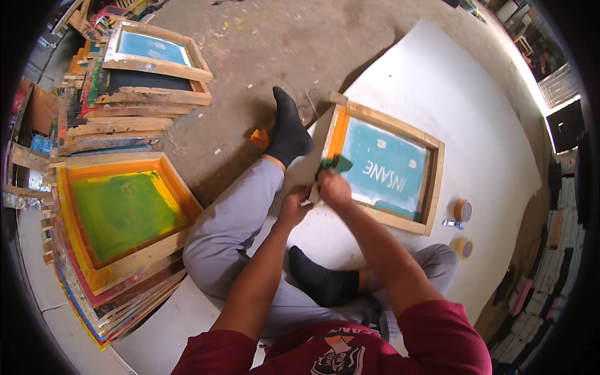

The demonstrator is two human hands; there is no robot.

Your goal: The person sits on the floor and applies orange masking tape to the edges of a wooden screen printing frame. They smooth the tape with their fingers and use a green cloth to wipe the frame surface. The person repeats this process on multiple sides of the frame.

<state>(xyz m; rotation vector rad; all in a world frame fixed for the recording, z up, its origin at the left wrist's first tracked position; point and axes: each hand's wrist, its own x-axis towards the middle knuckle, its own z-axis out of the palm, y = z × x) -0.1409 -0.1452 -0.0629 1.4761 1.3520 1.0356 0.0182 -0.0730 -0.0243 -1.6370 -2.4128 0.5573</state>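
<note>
A wooden screen-printing frame with teal mesh and pale lettering lies on a white sheet in front of me. Orange colours the inner side of its left end. My right hand is closed around a small dark-green object, held over the frame's near left corner; its kind is unclear. Close beside it, my left hand has its fingers curled at the same corner and seems to grip the wood, though the contact is partly hidden.
Stacked screen frames stand at left, topped by a yellow-green screen and a blue screen. Right of the frame are two round tubs and a small blue-and-white tool. An orange scrap lies by my foot.
</note>
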